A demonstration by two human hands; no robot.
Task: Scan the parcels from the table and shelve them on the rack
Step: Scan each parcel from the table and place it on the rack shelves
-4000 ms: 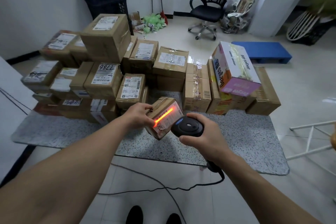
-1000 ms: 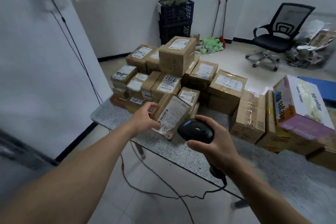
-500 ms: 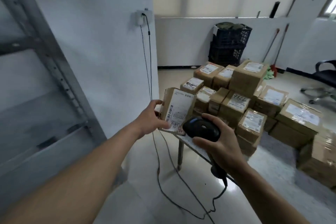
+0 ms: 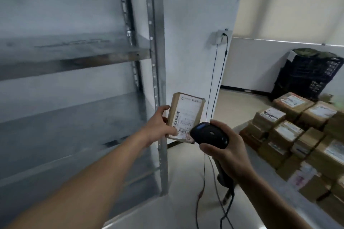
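Note:
My left hand [image 4: 160, 126] grips a small brown parcel [image 4: 186, 115] with a white label, held upright just right of the rack's front post [image 4: 158, 80]. My right hand [image 4: 225, 147] holds the black barcode scanner [image 4: 209, 135] close below the parcel's lower corner; no scan light shows. The grey metal rack [image 4: 74, 55] fills the left, with bare shelves at chest height and below. Several labelled cardboard parcels [image 4: 290, 130] are stacked on the table [image 4: 270, 188] at the right.
The scanner's cable [image 4: 227, 210] hangs to the floor, and another cord [image 4: 214, 80] runs down the white wall from a socket [image 4: 220, 37]. A black crate stack [image 4: 309, 74] stands at the back right.
The view has swung left from the table to the rack. Both hands came along with the parcel and scanner; the red scan line seen earlier is off.

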